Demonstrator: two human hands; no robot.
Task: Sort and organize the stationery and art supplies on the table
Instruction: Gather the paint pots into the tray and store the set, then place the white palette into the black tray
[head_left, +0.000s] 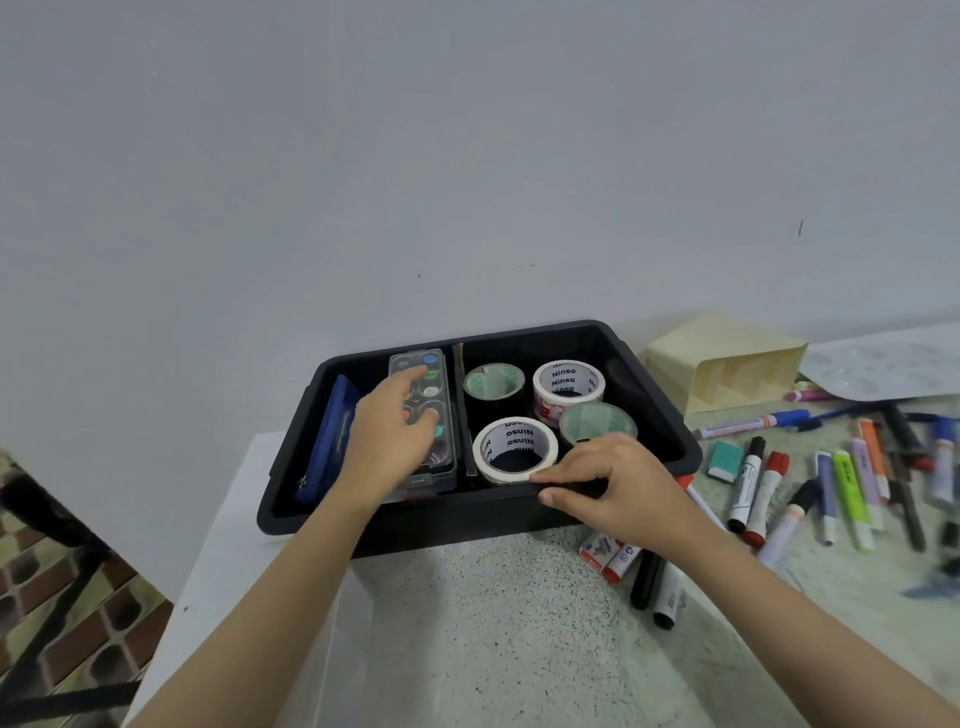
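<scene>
A black plastic bin (660, 384) stands at the table's left end. Its right half holds several tape rolls (568, 382). Its left half holds a clear watercolour paint case (441, 374) and a dark blue case (332, 436) leaning on the left wall. My left hand (387, 441) lies on the paint case with fingers spread and nearly straight. My right hand (613, 488) grips the bin's near rim, thumb outside, fingers curled over the edge beside a white tape roll (514, 449). Loose markers and highlighters (769, 488) lie on the table to the right.
A cream paper bag (727, 364) lies behind the markers, with a clear plastic palette sheet (883, 364) at far right. A teal eraser (723, 460) rests near the bin. The table's left edge (208, 545) drops off to a tiled floor.
</scene>
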